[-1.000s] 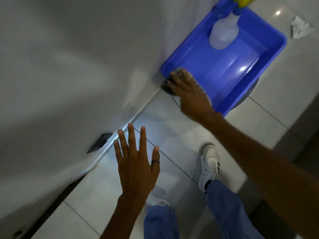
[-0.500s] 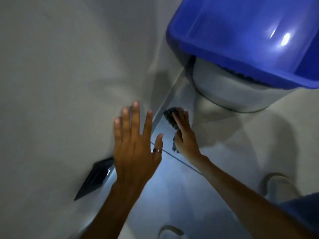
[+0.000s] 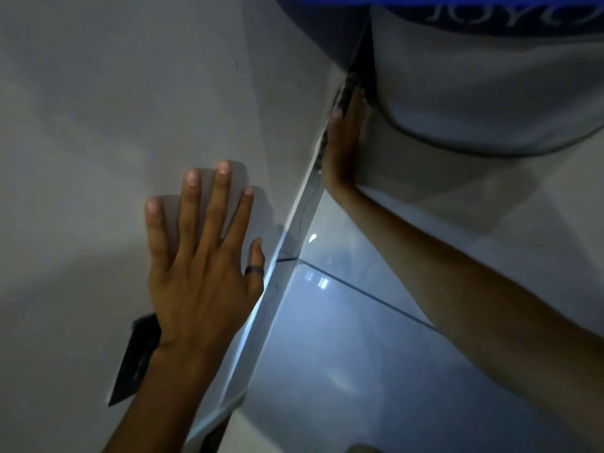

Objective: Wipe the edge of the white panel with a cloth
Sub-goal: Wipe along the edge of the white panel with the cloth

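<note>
The white panel [image 3: 108, 132] fills the left of the view, its lower edge [image 3: 295, 207] running diagonally above the tiled floor. My left hand [image 3: 202, 269] lies flat on the panel face, fingers spread, a dark ring on the thumb. My right hand [image 3: 343, 142] is stretched flat along the panel's edge, pressing a dark cloth [image 3: 346, 89] against it. Only a strip of the cloth shows past my fingers and palm. The hand sits in the narrow gap between the panel and a white bucket.
A white bucket [image 3: 490, 93] with a blue band stands on the glossy floor tiles [image 3: 343, 354] close to the panel's edge. A black rectangular insert [image 3: 137, 358] is set into the panel beneath my left wrist.
The view has dropped lower and closer. My right hand slid with the cloth farther along the edge, into the gap beside the bucket. My left hand now rests flat on the panel.
</note>
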Demonstrator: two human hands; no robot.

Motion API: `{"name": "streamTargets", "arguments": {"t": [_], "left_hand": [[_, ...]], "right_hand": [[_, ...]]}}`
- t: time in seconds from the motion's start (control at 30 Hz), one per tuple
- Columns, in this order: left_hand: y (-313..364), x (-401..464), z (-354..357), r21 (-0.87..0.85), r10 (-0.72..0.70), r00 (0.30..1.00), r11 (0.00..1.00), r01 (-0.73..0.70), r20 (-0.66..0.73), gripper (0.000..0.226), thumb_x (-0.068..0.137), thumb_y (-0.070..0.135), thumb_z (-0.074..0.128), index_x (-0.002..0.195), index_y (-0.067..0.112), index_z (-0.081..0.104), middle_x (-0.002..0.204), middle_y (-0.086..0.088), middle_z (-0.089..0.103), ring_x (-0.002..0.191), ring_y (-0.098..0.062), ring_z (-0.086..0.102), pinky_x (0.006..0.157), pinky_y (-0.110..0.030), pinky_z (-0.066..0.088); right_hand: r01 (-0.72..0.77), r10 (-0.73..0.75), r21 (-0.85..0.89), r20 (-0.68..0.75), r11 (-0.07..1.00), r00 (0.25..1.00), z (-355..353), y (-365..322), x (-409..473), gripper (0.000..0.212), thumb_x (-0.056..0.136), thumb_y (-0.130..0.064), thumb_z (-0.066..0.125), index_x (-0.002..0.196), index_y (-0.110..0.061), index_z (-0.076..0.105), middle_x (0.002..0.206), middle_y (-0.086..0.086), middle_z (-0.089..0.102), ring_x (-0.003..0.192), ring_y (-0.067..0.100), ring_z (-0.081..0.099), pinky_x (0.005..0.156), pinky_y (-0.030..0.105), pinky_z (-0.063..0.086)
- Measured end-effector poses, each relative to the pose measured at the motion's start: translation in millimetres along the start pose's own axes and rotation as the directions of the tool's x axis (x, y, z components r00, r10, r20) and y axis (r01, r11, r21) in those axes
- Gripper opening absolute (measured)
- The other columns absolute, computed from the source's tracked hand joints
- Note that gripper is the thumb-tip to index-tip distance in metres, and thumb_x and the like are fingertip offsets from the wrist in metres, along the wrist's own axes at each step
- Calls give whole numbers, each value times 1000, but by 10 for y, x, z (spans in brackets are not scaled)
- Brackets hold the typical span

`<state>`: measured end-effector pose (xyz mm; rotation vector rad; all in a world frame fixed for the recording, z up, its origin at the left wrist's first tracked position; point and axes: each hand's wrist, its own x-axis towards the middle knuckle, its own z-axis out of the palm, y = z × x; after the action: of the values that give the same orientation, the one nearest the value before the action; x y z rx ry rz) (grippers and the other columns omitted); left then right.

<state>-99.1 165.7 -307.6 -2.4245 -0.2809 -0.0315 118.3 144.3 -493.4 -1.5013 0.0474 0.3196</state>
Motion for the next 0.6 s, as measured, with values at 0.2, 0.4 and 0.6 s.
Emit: {"name": "streamTargets", "arguments": {"t": [0.2,0.4,0.6], "left_hand": [[-63,-141,80,119,-27,998,992,33,-59,69,111,46,48,175,29,33,182,-4,19,169,-27,-5,134,-51,-19],[-6,141,213,185,-7,995,982,25,-100,66,113,44,41,177,32,26,183,-4,15,167,-29,-17,131,-55,-24],[112,348,271,188,-41,988,980,68,-147,66,114,41,40,177,32,24,182,-5,18,165,-30,-21,130,-58,-25]], "right_hand": [[54,-10,-147,288,988,958,147,626,-1895,80,102,-55,32,160,-30,-18,171,-7,-24,163,22,-7,133,54,8],[94,-51,-154,261,984,964,230,680,-1884,80,100,-70,22,159,-34,-18,171,1,-11,163,26,-2,133,51,9],[122,-125,-103,-25,987,992,154,294,-257,73,104,-46,37,160,-1,22,170,21,22,160,35,17,128,59,22]]}}
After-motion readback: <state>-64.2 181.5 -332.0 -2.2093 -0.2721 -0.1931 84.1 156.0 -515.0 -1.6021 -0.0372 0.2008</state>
